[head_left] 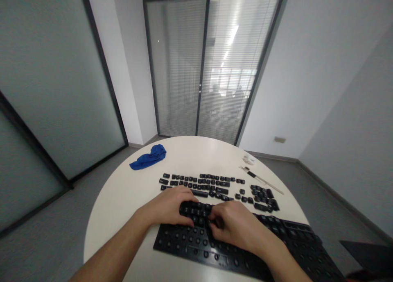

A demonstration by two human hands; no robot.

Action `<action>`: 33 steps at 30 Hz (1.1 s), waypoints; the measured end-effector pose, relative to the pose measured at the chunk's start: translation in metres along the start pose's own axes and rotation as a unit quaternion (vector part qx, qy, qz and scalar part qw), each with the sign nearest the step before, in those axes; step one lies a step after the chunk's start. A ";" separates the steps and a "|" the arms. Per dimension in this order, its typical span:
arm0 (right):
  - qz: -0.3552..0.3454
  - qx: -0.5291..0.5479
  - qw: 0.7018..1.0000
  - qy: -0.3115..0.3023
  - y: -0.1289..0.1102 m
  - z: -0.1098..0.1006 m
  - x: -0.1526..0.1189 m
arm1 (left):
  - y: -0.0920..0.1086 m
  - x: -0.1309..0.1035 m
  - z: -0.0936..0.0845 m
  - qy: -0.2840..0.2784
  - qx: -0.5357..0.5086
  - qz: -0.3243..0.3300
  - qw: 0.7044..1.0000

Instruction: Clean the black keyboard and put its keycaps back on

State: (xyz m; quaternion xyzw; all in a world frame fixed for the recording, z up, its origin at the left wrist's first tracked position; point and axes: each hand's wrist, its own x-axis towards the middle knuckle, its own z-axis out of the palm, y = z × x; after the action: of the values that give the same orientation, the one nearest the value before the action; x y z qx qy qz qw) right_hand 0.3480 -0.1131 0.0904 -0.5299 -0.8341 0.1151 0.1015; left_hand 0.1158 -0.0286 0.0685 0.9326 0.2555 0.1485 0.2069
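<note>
Keyboard (245,253) runs long from 9 to 3 o'clock under me, both my left hand (170,208) and right hand (236,226) curled fingers-down on its keys, gripping nothing I can see, loose keycaps (211,185) at 12.

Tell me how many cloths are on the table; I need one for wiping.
1: a crumpled blue cloth lies at the far left of the round white table, beyond the loose black keycaps. Another could be hidden out of view.

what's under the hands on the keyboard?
Left hand and right hand rest on the keyboard, around a seated patch of keycaps. Whatever lies beneath the palms is covered.
</note>
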 end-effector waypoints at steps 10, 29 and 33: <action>0.032 0.101 0.994 -0.001 0.009 -0.001 -0.001 | -0.001 -0.001 0.001 0.004 0.002 0.004 1.000; -0.012 -0.019 1.000 0.008 -0.001 -0.001 -0.001 | -0.004 -0.001 0.002 0.004 0.001 0.007 1.000; -0.008 -0.009 1.000 0.006 0.000 0.003 0.000 | -0.002 -0.001 0.001 0.002 0.002 0.002 1.000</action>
State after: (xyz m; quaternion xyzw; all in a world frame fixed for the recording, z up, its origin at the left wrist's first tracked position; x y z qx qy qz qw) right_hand 0.3469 -0.1136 0.0881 -0.5247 -0.8387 0.1037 0.1028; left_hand 0.1149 -0.0283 0.0668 0.9331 0.2547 0.1503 0.2044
